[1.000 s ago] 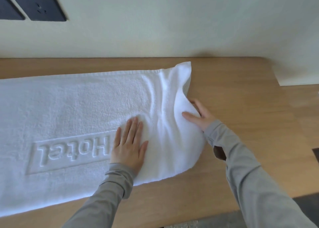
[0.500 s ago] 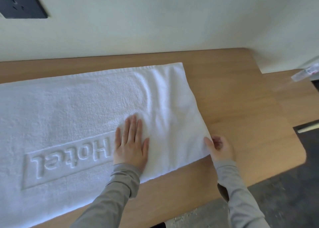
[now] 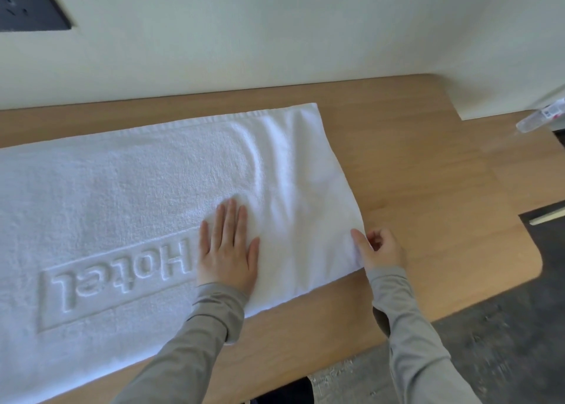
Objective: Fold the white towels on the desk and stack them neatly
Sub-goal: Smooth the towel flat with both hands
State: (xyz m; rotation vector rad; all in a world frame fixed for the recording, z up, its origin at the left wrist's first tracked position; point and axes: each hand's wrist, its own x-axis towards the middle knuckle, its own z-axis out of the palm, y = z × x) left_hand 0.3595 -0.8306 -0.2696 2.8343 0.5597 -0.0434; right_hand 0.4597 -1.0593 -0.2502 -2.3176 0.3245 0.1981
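Note:
A white towel (image 3: pixel 128 196) with the raised word "Hotel" lies spread flat on the wooden desk (image 3: pixel 428 189), running off the left edge of the view. My left hand (image 3: pixel 227 248) presses flat on the towel just right of the lettering, fingers straight. At the towel's near right corner, my right hand (image 3: pixel 379 248) pinches the edge between thumb and curled fingers. Soft creases run across the towel's right end.
The desk meets a pale wall (image 3: pixel 305 37) at the back, with a dark socket panel (image 3: pixel 27 6) at the upper left. A clear plastic bottle (image 3: pixel 541 119) lies at the far right. The desk's rounded right corner (image 3: pixel 532 266) borders dark floor (image 3: pixel 504 342).
My right hand has moved from the raised right edge of the towel down to its near right corner and taken hold there. The towel's right end now lies flat. My left hand stayed put.

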